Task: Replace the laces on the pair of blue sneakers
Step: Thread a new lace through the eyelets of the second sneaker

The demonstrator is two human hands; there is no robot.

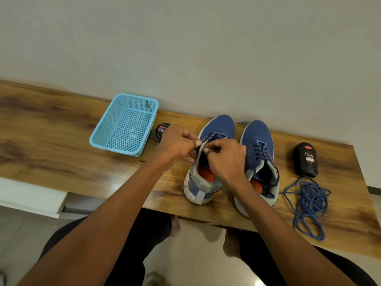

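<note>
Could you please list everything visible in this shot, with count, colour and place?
sneakers: 2, blue with grey heels and orange insoles, side by side on the table; left sneaker under the hands, right sneaker laced with a dark lace
loose laces: 1 tangled pile, blue, on the table right of the sneakers
polish bottle: 1, black, lying beyond the loose laces
polish tin: 1, black and red, between basket and left sneaker, partly hidden
basket: 1, light blue, left on the table
table: 1, wood-grain brown, against a pale wall
left hand: pinching at the left sneaker's tongue or lace
right hand: pinching there too
</note>
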